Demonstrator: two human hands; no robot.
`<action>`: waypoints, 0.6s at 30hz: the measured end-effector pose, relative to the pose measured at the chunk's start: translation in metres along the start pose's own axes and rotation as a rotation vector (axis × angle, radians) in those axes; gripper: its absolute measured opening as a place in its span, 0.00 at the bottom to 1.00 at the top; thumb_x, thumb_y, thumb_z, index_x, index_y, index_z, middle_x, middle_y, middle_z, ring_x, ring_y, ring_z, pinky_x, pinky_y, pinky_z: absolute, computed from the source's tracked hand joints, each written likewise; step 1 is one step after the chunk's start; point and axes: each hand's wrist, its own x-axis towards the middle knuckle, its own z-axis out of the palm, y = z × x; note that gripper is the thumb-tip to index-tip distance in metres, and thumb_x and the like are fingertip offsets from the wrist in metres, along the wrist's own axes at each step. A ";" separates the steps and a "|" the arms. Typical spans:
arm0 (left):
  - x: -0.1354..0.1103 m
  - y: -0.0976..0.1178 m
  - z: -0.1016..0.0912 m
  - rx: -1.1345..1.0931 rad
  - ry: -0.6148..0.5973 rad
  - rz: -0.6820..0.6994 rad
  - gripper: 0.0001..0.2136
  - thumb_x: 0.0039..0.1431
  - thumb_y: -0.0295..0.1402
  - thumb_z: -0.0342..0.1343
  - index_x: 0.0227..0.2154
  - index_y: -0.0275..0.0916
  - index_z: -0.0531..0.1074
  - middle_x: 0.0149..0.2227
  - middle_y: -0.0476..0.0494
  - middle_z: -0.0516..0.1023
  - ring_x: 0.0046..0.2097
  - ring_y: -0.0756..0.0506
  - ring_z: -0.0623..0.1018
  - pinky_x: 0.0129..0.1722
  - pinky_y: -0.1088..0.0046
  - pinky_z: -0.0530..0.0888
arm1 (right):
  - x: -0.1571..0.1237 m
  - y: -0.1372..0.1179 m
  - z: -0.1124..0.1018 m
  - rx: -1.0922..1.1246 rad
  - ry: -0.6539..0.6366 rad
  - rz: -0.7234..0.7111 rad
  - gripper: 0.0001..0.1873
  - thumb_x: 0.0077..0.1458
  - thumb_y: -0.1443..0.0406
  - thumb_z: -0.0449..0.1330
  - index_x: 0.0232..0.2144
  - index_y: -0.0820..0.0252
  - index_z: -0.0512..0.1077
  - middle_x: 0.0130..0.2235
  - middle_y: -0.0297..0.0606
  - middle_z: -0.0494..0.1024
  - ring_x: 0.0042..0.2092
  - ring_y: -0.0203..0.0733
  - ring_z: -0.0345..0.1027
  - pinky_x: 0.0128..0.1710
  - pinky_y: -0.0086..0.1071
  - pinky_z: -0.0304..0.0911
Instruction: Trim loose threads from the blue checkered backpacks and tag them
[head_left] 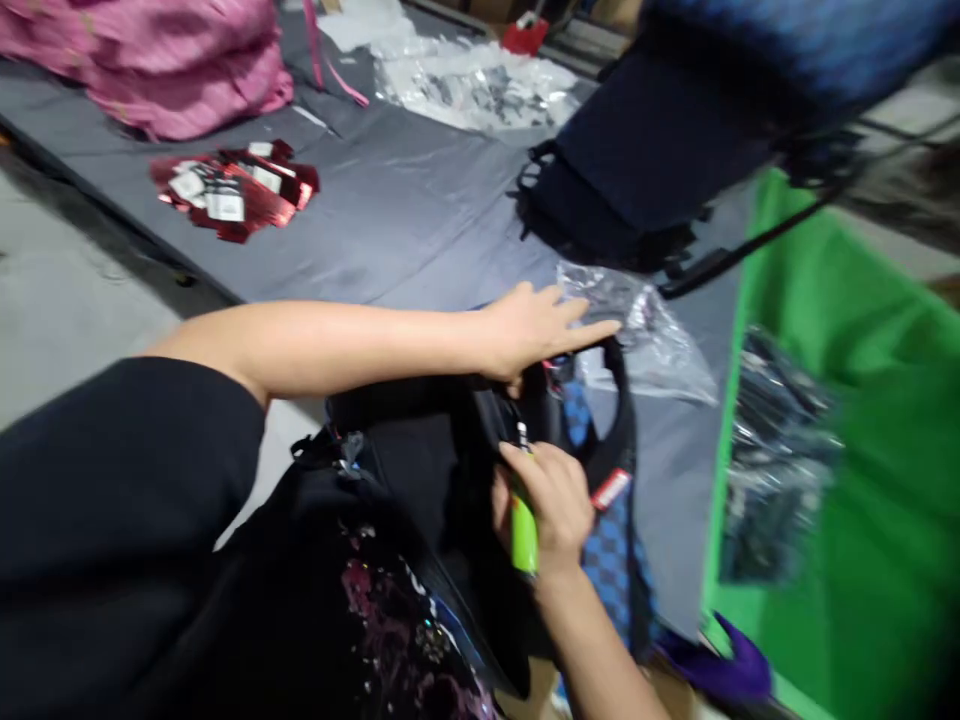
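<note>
A black backpack with blue checkered straps (pixel 600 470) lies at the near edge of a grey table (pixel 390 220). My left hand (pixel 536 330) reaches across and rests on the top of the bag, fingers stretched out, beside a clear plastic bag (pixel 649 330). My right hand (pixel 544 500) is closed round a green lighter (pixel 523 535), its metal tip pointing up at the bag's strap area. A small red label (pixel 611 488) sits on a strap next to that hand.
Pink bags (pixel 150 60) lie at the far left, a pile of red foil tags (pixel 232 190) near them. A dark blue backpack (pixel 660 150) and crumpled clear plastic (pixel 480 85) are at the back. A green bin (pixel 862 450) with packed plastic stands at right.
</note>
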 end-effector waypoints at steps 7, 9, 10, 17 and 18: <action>0.027 0.011 0.027 0.089 0.025 0.213 0.54 0.51 0.41 0.63 0.71 0.44 0.29 0.73 0.35 0.41 0.71 0.28 0.47 0.64 0.42 0.53 | -0.023 0.025 -0.010 0.089 -0.008 0.120 0.23 0.57 0.70 0.60 0.55 0.60 0.68 0.46 0.51 0.78 0.48 0.53 0.73 0.46 0.50 0.73; 0.029 0.016 0.028 0.181 0.006 0.201 0.57 0.48 0.43 0.65 0.71 0.47 0.29 0.73 0.37 0.36 0.72 0.28 0.42 0.64 0.37 0.48 | -0.023 0.030 -0.009 0.161 0.013 0.182 0.21 0.59 0.65 0.59 0.55 0.60 0.68 0.45 0.50 0.79 0.46 0.53 0.74 0.45 0.51 0.73; 0.031 0.018 0.030 0.209 -0.007 0.187 0.58 0.46 0.43 0.66 0.71 0.47 0.30 0.73 0.37 0.35 0.72 0.28 0.41 0.64 0.36 0.47 | -0.023 0.032 -0.008 0.185 0.017 0.227 0.20 0.60 0.64 0.58 0.54 0.58 0.68 0.44 0.48 0.80 0.45 0.52 0.74 0.44 0.50 0.73; 0.052 0.020 0.048 0.068 -0.047 0.089 0.50 0.52 0.42 0.62 0.71 0.45 0.36 0.72 0.35 0.47 0.67 0.29 0.57 0.63 0.48 0.59 | -0.015 0.061 -0.009 0.261 -0.053 0.650 0.18 0.60 0.64 0.60 0.52 0.55 0.64 0.40 0.40 0.82 0.39 0.44 0.79 0.40 0.37 0.74; 0.054 0.019 0.051 0.054 -0.047 0.084 0.49 0.53 0.42 0.61 0.71 0.45 0.37 0.72 0.36 0.47 0.67 0.30 0.57 0.63 0.48 0.58 | -0.011 0.068 -0.013 0.233 -0.095 0.642 0.15 0.60 0.63 0.61 0.49 0.55 0.67 0.40 0.39 0.82 0.40 0.44 0.79 0.41 0.37 0.74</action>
